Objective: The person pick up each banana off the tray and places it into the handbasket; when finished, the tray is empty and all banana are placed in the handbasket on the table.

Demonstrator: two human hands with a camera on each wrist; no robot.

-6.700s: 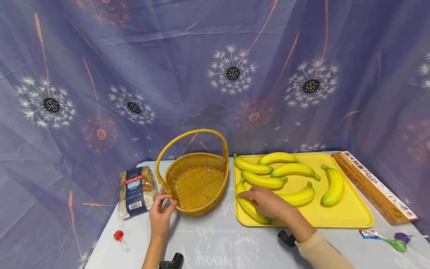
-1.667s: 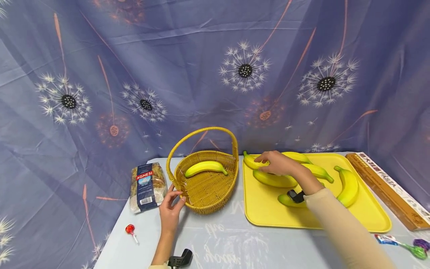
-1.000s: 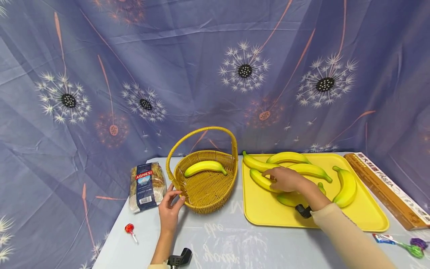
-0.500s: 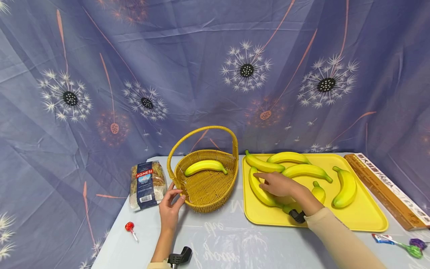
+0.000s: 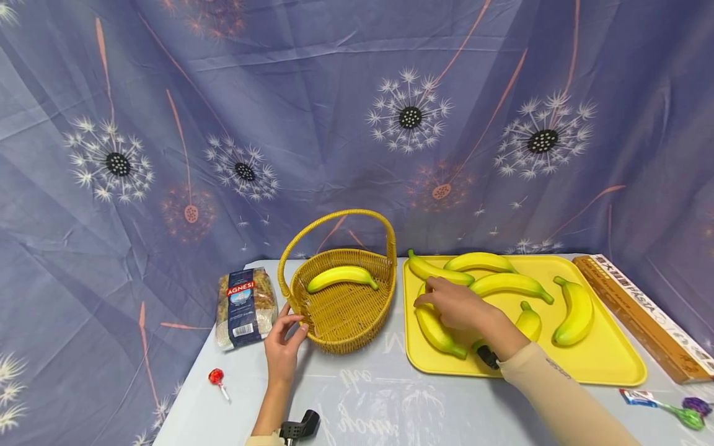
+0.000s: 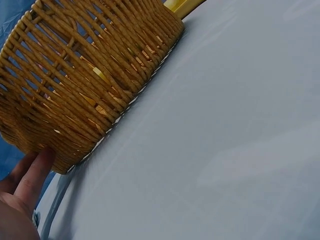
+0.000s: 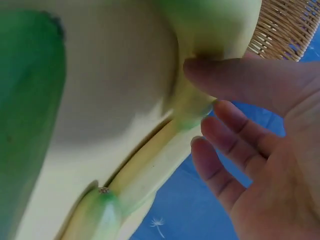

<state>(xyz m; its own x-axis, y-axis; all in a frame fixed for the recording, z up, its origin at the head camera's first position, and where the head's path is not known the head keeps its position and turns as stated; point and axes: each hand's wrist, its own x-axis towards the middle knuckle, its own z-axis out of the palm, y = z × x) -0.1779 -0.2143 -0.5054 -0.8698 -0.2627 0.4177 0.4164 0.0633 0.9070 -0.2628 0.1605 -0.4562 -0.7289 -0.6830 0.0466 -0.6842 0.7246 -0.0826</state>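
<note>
We see the right hand (image 5: 460, 308) at the left side of the yellow tray (image 5: 591, 365), bent over the upper end of the leftmost banana (image 5: 437, 334). Its thumb lies against one side and its index finger passes behind, so we take it as pinching; the other three fingers curve loosely beside the fruit. That banana lies along the tray's left edge. We count five more bananas on the tray, one of them, the lower banana (image 5: 528, 323), partly hidden by the wrist.

Our left hand (image 5: 283, 350) is at the left side of the wicker basket (image 5: 351, 339), thumb and fingers slightly spread, some fingers touching the outer wall; we cannot tell whether they grip it. A single banana (image 5: 341, 279) lies inside the basket.
</note>
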